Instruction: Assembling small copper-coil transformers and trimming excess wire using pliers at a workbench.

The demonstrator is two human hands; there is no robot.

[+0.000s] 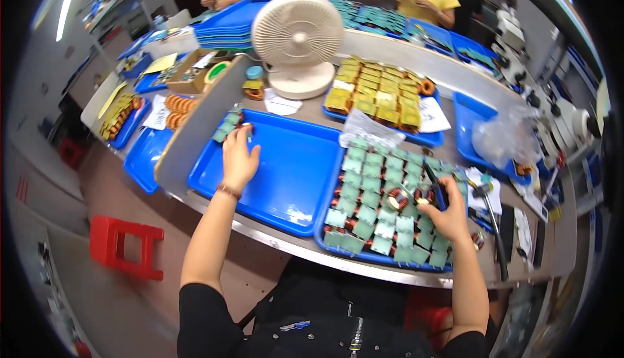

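My left hand reaches into the far left corner of a blue tray. Its fingers are closed on a small coil part, mostly hidden by them, beside a short row of green circuit boards. My right hand is over a second blue tray, crowded with green boards with copper coils. A slim black tool, its exact kind unclear, is gripped in it. Near its thumb, a loose copper-wound ring coil lies on top of the boards.
A beige fan stands behind the left tray. Yellow-wrapped coils fill a tray farther back. At right lie a black-handled hammer and a plastic bag. A low partition borders the left side; a red stool stands beyond.
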